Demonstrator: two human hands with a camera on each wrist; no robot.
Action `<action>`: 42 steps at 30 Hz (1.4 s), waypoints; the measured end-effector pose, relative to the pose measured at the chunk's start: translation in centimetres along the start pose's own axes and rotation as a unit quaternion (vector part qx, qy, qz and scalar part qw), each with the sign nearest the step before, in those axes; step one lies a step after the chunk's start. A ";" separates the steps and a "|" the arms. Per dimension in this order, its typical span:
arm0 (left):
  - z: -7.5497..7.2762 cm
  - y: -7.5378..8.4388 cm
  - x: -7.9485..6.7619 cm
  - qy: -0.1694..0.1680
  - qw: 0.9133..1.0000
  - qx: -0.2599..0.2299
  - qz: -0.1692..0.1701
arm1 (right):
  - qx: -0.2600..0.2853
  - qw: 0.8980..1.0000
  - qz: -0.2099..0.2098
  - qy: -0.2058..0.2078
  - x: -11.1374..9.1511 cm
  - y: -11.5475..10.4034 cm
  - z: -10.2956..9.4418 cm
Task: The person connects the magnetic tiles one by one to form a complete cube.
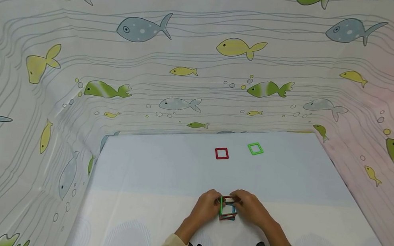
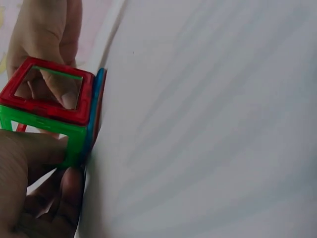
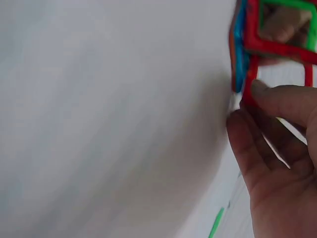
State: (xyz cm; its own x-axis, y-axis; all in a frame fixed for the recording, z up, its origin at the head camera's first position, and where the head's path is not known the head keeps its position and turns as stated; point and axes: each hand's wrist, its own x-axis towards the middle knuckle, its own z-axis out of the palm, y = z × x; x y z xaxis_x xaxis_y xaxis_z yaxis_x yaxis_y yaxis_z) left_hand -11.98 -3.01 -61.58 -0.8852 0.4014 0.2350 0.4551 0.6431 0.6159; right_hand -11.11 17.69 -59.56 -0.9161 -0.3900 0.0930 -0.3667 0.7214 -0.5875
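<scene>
Between the two hands stands a small box of open square magnetic tiles, low on the near half of the table. My left hand [image 1: 207,206] pinches the green tile [image 2: 75,141] on the box's left side, thumb across its face. My right hand [image 1: 252,208] is at the opposite side, with thumb and fingers on a red tile [image 3: 250,84]. Another red tile [image 2: 44,111] forms the side toward me. Under these lies a blue tile [image 2: 95,101], flat against a thin red one at the base. Parts of the far side are hidden by the fingers.
Farther back on the white table [image 1: 149,166] lie a loose red square tile [image 1: 221,158] and a loose green square tile [image 1: 255,153] to its right. A fish-patterned cloth [image 1: 193,90] rises behind and beside the table. Black wrist cameras sit at both cuffs.
</scene>
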 end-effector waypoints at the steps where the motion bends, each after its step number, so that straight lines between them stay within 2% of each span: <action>1: 0.0 0.0 -0.1 0.005 1.000 0.001 -0.007 | 0.000 1.000 0.001 0.000 0.0 0.2 -0.2; 9: -0.4 0.2 -0.7 0.042 0.997 -0.011 -0.059 | 0.018 0.999 0.027 0.029 1.0 1.1 -1.3; 15: -0.5 0.3 -0.9 0.063 0.994 -0.017 -0.087 | 0.011 0.999 0.014 0.039 3.3 1.3 -1.7; 17: -0.5 0.3 -1.0 0.065 0.993 -0.022 -0.094 | 0.009 0.999 0.012 0.034 4.5 1.2 -1.9; 24: -0.2 0.3 -0.9 0.075 0.992 -0.039 -0.098 | -0.007 0.999 0.046 0.010 9.1 1.4 -3.0; 30: 0.1 0.5 -0.9 0.078 0.991 -0.041 -0.102 | -0.024 0.997 0.069 0.009 12.6 2.3 -3.7; 38: 0.2 0.6 -1.1 0.076 0.990 -0.046 -0.111 | -0.064 0.996 0.061 -0.023 15.8 3.3 -3.3; 42: 0.5 0.6 -1.2 0.067 0.989 -0.049 -0.120 | -0.072 0.993 0.076 -0.048 16.9 3.6 -2.7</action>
State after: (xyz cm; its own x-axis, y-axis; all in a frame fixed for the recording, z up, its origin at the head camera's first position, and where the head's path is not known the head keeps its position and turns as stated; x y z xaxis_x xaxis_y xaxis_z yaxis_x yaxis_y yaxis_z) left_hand -10.59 -2.81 -61.90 -0.9744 0.1504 0.1671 0.2248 0.6410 0.7339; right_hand -28.37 15.24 -57.88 -0.9458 -0.3176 -0.0686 -0.2510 0.8482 -0.4664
